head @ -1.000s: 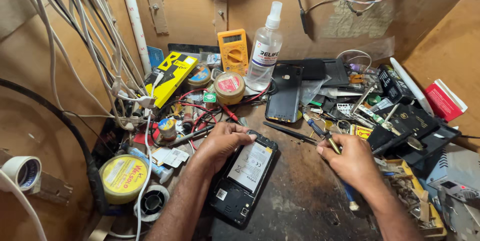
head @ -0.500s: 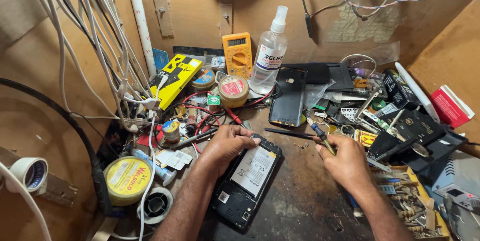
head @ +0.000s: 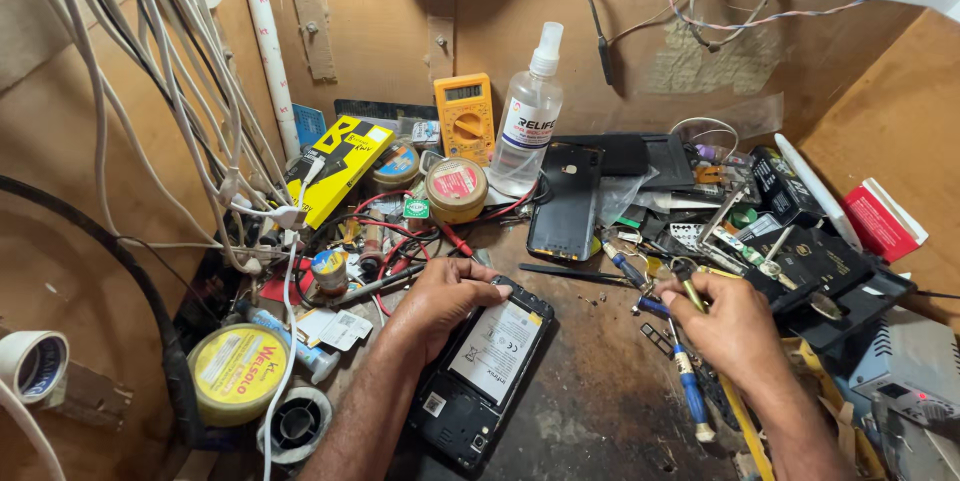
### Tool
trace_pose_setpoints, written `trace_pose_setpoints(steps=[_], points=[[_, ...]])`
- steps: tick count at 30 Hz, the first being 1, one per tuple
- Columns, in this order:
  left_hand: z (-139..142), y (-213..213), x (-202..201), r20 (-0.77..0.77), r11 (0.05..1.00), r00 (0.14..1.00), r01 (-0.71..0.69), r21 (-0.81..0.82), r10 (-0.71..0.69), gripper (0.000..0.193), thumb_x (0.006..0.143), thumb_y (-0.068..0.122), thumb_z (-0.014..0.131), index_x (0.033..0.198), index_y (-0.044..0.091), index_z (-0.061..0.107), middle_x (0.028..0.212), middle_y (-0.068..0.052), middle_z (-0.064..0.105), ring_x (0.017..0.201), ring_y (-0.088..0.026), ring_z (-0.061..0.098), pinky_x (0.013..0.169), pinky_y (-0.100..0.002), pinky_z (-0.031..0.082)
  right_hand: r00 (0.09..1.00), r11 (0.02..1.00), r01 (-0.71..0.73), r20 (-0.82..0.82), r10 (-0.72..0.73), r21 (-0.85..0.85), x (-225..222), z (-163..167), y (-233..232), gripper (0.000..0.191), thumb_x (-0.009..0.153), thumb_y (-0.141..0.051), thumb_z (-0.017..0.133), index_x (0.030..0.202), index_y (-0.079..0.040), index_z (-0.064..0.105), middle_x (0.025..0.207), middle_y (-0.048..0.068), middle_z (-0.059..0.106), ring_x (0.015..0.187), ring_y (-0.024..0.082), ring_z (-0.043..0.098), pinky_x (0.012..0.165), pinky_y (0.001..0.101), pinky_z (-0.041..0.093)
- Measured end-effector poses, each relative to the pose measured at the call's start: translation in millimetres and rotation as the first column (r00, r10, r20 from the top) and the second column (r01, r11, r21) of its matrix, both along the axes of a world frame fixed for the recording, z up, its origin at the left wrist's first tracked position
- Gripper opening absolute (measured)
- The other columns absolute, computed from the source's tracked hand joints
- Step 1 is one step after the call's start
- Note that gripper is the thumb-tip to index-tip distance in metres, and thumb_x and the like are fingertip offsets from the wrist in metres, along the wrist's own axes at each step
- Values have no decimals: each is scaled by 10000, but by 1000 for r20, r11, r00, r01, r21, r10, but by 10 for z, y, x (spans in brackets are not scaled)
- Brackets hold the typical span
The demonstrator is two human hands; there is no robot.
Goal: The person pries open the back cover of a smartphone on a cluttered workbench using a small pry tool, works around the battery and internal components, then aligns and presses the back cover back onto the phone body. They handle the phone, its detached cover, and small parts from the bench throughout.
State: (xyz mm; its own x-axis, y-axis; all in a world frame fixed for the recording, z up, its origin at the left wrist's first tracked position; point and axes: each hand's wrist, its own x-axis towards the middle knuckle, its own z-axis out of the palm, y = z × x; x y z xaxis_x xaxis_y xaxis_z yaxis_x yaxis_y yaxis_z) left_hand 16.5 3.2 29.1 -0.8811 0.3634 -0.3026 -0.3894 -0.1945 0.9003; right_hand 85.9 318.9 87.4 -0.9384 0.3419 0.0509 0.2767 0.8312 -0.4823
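Note:
An opened black phone [head: 482,371] lies back-up on the dark workbench, its white-labelled battery [head: 497,349] showing. My left hand [head: 442,293] rests on the phone's upper left edge, fingers curled over the frame. My right hand [head: 728,324] hovers to the right of the phone, fingers closed on a small brass-coloured tool [head: 692,293]. A blue-handled screwdriver [head: 688,389] lies on the bench just below that hand. A removed black back cover [head: 566,203] lies beyond the phone.
A yellow multimeter [head: 465,119] and clear spray bottle [head: 526,121] stand at the back wall. Red probe wires, small tins [head: 456,189] and a yellow box [head: 336,167] crowd the left. White cables hang at left. Black boxes [head: 820,266] and parts clutter the right.
My right hand has lifted slightly and shifted towards the parts pile with the small tool. My left hand stays on the phone; the camera view moved a little.

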Motion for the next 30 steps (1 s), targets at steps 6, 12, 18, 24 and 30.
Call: trace_pose_setpoints(steps=[6, 12, 18, 24, 30], points=[[3, 9, 6, 3, 1000, 1000, -2, 1, 2, 265, 747, 46, 807, 973, -37, 695, 828, -118, 748, 672, -186, 727, 631, -317, 605, 1000, 997, -18, -10, 18, -69, 72, -1, -78, 233, 831, -226, 771, 1045, -154, 827, 662, 90, 763, 544, 147, 613, 560, 356, 492], [-39, 23, -14, 19, 1000, 1000, -14, 3, 13, 281, 731, 32, 813, 972, -19, 680, 829, -129, 748, 686, -203, 736, 639, -328, 618, 993, 997, -46, -109, 40, -55, 90, 14, -32, 239, 806, -229, 776, 1026, -153, 831, 733, 56, 772, 599, 111, 673, 609, 322, 527], [-76, 6, -30, -3, 1000, 1000, 20, -2, -20, 273, 731, 40, 818, 967, -34, 699, 834, -123, 738, 679, -185, 717, 639, -314, 591, 994, 999, 14, -105, -18, -35, 100, -21, 72, 246, 918, -282, 714, 1088, -131, 809, 705, 105, 736, 589, 172, 637, 599, 376, 510], [-86, -59, 72, -46, 991, 998, 27, -132, -34, 263, 709, 38, 854, 928, -22, 720, 882, -76, 754, 698, -140, 680, 632, -266, 521, 993, 962, -5, -117, -28, -273, 139, 11, 192, 294, 953, -316, 651, 1068, -82, 786, 673, 54, 683, 569, 138, 604, 527, 357, 499], [-56, -88, 126, -21, 989, 998, 47, -138, -51, 273, 697, 65, 846, 932, 4, 720, 803, -81, 725, 684, -154, 650, 617, -270, 491, 999, 991, -31, -17, 29, -128, 129, -39, 61, 307, 926, -355, 739, 1028, -72, 803, 632, 89, 671, 572, 160, 551, 561, 379, 460]])
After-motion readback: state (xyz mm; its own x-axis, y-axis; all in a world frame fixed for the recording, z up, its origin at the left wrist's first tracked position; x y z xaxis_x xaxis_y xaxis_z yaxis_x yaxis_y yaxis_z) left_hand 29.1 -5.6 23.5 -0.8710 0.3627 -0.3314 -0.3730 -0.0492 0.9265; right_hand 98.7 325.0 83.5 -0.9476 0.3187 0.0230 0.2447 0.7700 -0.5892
